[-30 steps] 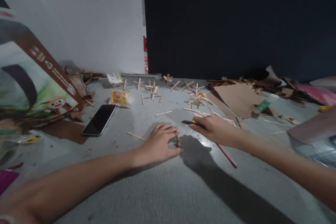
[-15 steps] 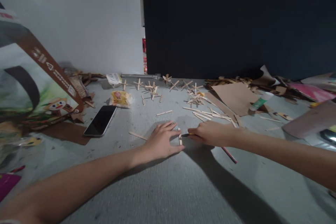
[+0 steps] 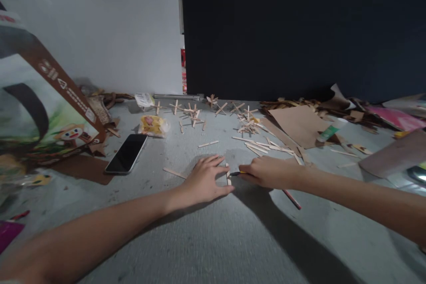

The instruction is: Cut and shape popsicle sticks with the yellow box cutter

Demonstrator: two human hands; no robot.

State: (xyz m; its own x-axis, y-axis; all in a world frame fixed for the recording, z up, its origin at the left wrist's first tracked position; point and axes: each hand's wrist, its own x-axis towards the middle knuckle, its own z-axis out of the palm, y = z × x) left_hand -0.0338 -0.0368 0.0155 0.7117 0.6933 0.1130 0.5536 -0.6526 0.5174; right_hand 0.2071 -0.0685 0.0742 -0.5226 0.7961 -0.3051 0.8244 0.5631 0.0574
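My left hand (image 3: 203,179) lies on the grey floor with its fingers pressed around a short wooden stick (image 3: 228,174), holding it in place. My right hand (image 3: 266,171) grips a dark cutter with a yellow mark (image 3: 237,173), its tip touching the stick. A red pencil (image 3: 292,199) lies on the floor under my right wrist. One loose stick (image 3: 173,172) rests just left of my left hand.
Several sticks and glued stick crosses (image 3: 195,113) lie scattered farther back. A phone (image 3: 126,152) lies face up at left beside a printed cardboard box (image 3: 40,106). A snack packet (image 3: 153,125) sits behind it. Brown cardboard sheets (image 3: 299,124) and scraps pile up at right.
My right hand came in from the right and lowered the cutter's tip onto the stick. My left hand stayed in place on the stick.
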